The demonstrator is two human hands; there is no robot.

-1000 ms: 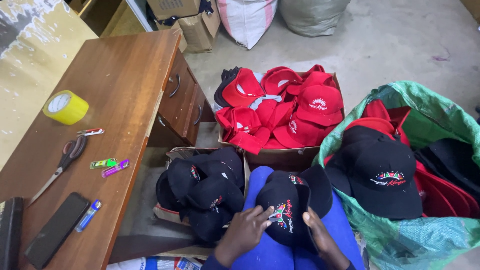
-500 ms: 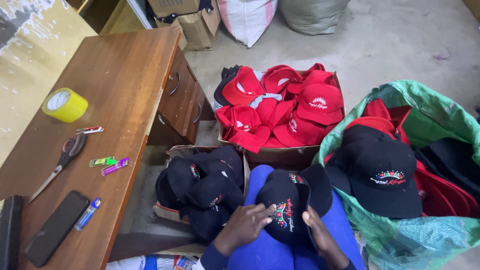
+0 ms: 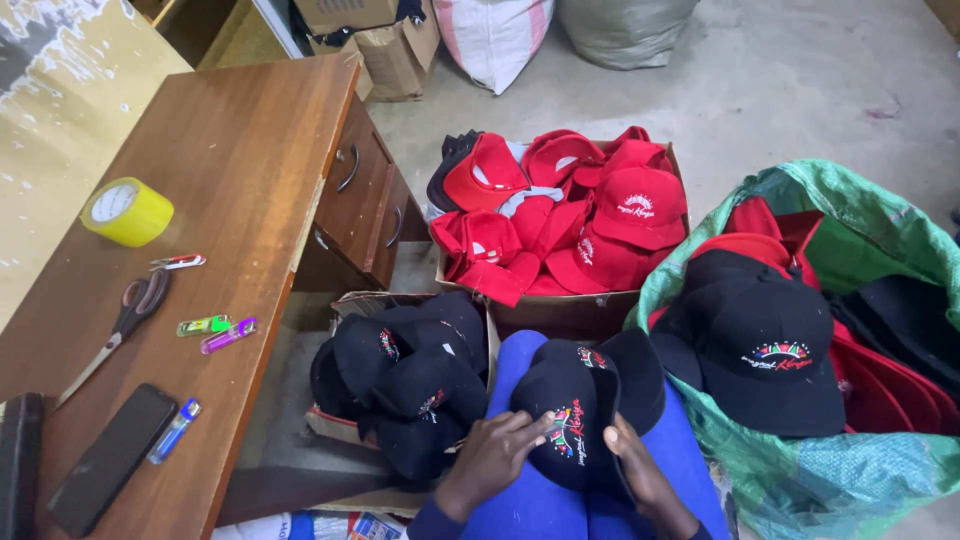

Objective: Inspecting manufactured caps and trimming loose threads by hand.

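Black fabric filled the middle of the view: a black cap point(image 3: 585, 415) with a coloured embroidered emblem lay on the person's lap, over blue trousers, with both hands on it. The left hand point(image 3: 495, 455) rested on the crown, its fingers curled and their tips pressed at the edge of the embroidery. The right hand point(image 3: 640, 470) gripped the cap's right side from below, fingers folded around the cloth and partly hidden under it.

Just left of the lap stood a cardboard box of black caps point(image 3: 405, 375), heaped loosely. Beyond the knees a second box held red caps point(image 3: 570, 215), and to the right a green woven sack point(image 3: 850, 230) gaped open with more black and red caps inside. A wooden desk point(image 3: 240, 190) on the left carried a roll of yellow tape point(image 3: 127, 211), scissors point(image 3: 125, 315), 2 small lighters point(image 3: 217, 330) and a dark phone point(image 3: 110, 455).

By my reading, the step in hand was a close check or picking at the stitched emblem of this 1 cap, while the other hand steadied it. Any next move would call for a firm hold on the crown so the cloth stayed taut, and fine fingertip work at the threads; the scissors lay well apart from both hands, out on the desk.
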